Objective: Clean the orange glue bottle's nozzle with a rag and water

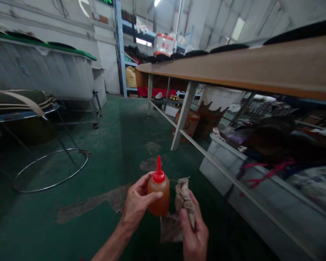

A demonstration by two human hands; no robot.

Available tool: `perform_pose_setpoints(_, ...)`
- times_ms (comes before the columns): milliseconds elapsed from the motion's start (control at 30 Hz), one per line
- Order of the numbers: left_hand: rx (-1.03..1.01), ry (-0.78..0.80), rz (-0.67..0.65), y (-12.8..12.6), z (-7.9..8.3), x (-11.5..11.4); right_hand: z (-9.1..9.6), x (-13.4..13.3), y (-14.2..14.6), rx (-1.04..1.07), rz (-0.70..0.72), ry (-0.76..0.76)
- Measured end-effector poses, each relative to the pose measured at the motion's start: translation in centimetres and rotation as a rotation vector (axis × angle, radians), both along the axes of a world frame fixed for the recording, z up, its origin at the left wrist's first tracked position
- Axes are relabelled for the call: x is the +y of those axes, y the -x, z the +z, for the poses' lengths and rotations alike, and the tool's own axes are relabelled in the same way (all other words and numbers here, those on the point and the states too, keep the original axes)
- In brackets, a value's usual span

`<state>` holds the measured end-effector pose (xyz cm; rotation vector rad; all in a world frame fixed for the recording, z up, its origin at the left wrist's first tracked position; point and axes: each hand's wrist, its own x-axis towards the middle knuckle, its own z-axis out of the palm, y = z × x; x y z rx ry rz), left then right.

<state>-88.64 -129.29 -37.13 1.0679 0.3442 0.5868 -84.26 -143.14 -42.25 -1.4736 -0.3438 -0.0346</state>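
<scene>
My left hand (137, 203) is wrapped round a small squeeze bottle (159, 194) of amber liquid with a red pointed nozzle, held upright in front of me. Just to its right, my right hand (194, 235) pinches a crumpled, dirty brown rag (179, 210), which touches the bottle's side. Both hands hover above the green floor (111, 145).
A long wooden table (233, 69) on white legs runs along the right, with bins and boxes (188, 123) of cloth and clutter beneath. On the left stand a round metal stand with folded fabric (19, 101), a metal ring (51, 170) and a white cart (43, 69).
</scene>
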Motion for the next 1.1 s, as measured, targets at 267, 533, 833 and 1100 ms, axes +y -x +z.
perform_pose_setpoints(267,-0.04,-0.047,-0.034,-0.1,0.4,-3.9,3.9,0.4,1.5,-0.265,0.054,0.104)
perform_pose_setpoints(533,-0.11,-0.02,-0.045,-0.6,1.1,-6.1,3.7,-1.9,1.9,-0.337,-0.116,0.134)
perform_pose_setpoints(833,-0.1,-0.062,-0.101,0.1,1.3,-5.0,1.4,-3.2,2.1,-0.254,-0.04,0.135)
perform_pose_setpoints(1100,-0.115,-0.102,-0.288,0.2,1.5,-4.7,1.4,-2.7,0.9,0.281,0.111,-0.238)
